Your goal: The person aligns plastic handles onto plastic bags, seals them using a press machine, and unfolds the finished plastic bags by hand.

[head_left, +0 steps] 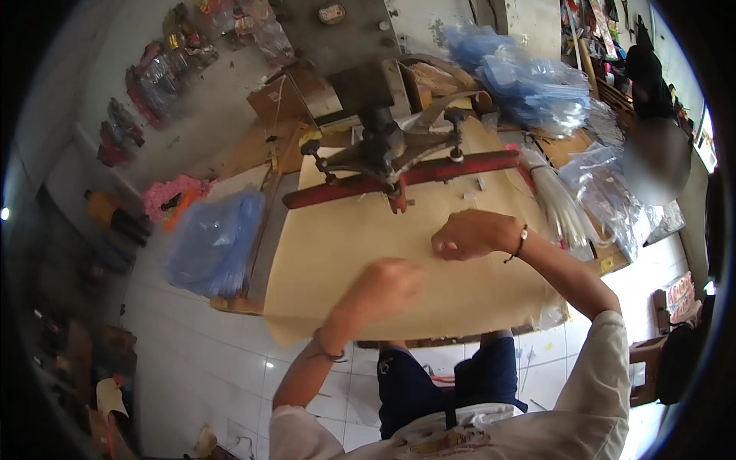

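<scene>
White-tiled workshop floor [192, 345], head view. Wide tan paper sheet [345, 253] on table, beneath both hands, reaching under long red metal bar [460, 168]. Right hand [477, 234] loosely clenched, nothing seen in it; left hand [385, 290] blurred, cannot tell finger state. Judged best: sheet flat, knuckles clear of bar.

two hands [477, 234], one red bar [479, 165], two blue plastic piles [215, 244], perhaps two white bits [481, 184]

Table [236, 306] covered by a brown sheet [337, 245]
Blue plastic [213, 249] is piled at left, clear plastic [602, 188] laid at right.
</scene>
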`<action>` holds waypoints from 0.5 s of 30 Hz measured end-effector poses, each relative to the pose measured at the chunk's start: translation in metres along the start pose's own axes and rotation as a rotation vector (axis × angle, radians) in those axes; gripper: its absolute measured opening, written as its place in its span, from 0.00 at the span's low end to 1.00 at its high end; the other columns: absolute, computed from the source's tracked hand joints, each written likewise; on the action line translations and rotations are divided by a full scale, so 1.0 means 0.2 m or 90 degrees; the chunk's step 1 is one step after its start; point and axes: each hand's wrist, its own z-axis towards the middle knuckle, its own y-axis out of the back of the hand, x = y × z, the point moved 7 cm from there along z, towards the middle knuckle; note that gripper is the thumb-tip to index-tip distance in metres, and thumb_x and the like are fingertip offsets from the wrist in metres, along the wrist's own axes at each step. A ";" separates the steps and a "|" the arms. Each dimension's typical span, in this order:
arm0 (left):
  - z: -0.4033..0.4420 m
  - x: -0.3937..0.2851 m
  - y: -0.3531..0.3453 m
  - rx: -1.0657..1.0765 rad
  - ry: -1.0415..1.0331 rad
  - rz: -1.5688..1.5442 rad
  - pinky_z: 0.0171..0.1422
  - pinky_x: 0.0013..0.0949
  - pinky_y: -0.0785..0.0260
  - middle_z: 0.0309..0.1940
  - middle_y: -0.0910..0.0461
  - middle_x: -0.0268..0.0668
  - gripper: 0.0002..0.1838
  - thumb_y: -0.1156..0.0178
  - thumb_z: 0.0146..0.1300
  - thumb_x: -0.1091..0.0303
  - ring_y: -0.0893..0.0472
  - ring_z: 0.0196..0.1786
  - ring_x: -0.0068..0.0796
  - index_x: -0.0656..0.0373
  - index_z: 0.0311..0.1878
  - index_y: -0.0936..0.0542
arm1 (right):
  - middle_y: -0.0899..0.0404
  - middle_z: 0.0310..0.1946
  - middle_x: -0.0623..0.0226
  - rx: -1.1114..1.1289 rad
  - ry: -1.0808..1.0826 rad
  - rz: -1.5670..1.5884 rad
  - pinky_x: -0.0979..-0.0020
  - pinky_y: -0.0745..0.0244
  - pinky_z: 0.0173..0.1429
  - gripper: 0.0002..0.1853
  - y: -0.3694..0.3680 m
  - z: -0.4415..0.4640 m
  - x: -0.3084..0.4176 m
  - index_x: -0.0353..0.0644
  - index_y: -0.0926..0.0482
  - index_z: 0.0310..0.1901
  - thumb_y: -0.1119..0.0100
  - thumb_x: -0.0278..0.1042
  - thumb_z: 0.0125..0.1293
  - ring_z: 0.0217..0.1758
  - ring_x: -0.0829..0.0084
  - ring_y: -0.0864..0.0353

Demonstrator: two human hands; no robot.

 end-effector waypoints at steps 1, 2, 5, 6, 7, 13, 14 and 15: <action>0.09 -0.06 -0.10 0.101 -0.070 0.005 0.44 0.45 0.21 0.34 0.16 0.45 0.07 0.39 0.64 0.67 0.15 0.37 0.46 0.61 0.36 0.17 | 0.13 0.31 0.60 -0.033 0.021 0.036 0.56 0.20 0.42 0.11 -0.01 0.06 -0.04 0.47 0.15 0.41 0.42 0.41 0.63 0.35 0.54 0.14; 0.17 -0.13 -0.18 0.112 -0.150 -0.010 0.42 0.44 0.21 0.31 0.17 0.44 0.09 0.39 0.64 0.64 0.15 0.35 0.45 0.60 0.33 0.18 | 0.13 0.30 0.59 -0.063 0.040 0.071 0.56 0.20 0.42 0.12 -0.03 0.10 -0.08 0.47 0.15 0.41 0.42 0.42 0.63 0.34 0.53 0.14; 0.32 -0.19 -0.39 0.206 -0.264 0.014 0.38 0.43 0.22 0.25 0.18 0.41 0.12 0.39 0.64 0.61 0.16 0.30 0.41 0.58 0.28 0.19 | 0.14 0.29 0.60 -0.132 0.036 0.090 0.56 0.21 0.40 0.09 -0.04 0.09 -0.14 0.45 0.17 0.39 0.41 0.37 0.61 0.32 0.53 0.15; 0.35 -0.18 -0.46 0.249 -0.287 0.031 0.37 0.42 0.23 0.23 0.19 0.39 0.12 0.39 0.64 0.61 0.16 0.29 0.40 0.58 0.27 0.20 | 0.14 0.29 0.62 -0.151 0.019 0.084 0.57 0.22 0.40 0.07 -0.04 0.07 -0.17 0.45 0.18 0.38 0.40 0.35 0.60 0.32 0.54 0.15; 0.37 -0.19 -0.47 0.215 -0.299 -0.023 0.36 0.41 0.23 0.21 0.19 0.38 0.12 0.38 0.64 0.61 0.17 0.27 0.39 0.57 0.27 0.20 | 0.15 0.27 0.61 -0.164 0.052 0.095 0.56 0.23 0.38 0.07 -0.05 0.05 -0.19 0.44 0.19 0.38 0.39 0.36 0.60 0.30 0.54 0.16; 0.40 -0.14 -0.42 0.058 -0.343 -0.205 0.33 0.37 0.26 0.18 0.22 0.34 0.12 0.37 0.64 0.61 0.20 0.23 0.36 0.54 0.26 0.21 | 0.19 0.22 0.64 -0.288 -0.038 -0.077 0.58 0.25 0.32 0.06 0.09 0.01 -0.27 0.46 0.20 0.35 0.36 0.35 0.58 0.24 0.58 0.19; 0.40 -0.13 -0.42 0.048 -0.334 -0.213 0.33 0.37 0.26 0.18 0.23 0.33 0.12 0.37 0.64 0.61 0.20 0.22 0.36 0.54 0.26 0.21 | 0.18 0.22 0.64 -0.311 -0.083 -0.095 0.59 0.25 0.31 0.06 0.12 0.00 -0.30 0.46 0.19 0.35 0.35 0.35 0.58 0.24 0.58 0.19; 0.39 -0.11 -0.42 0.041 -0.323 -0.222 0.33 0.36 0.27 0.17 0.24 0.33 0.12 0.37 0.64 0.61 0.21 0.22 0.36 0.54 0.26 0.21 | 0.18 0.23 0.64 -0.342 -0.118 -0.112 0.60 0.25 0.31 0.06 0.14 0.00 -0.31 0.46 0.18 0.36 0.35 0.34 0.57 0.23 0.59 0.19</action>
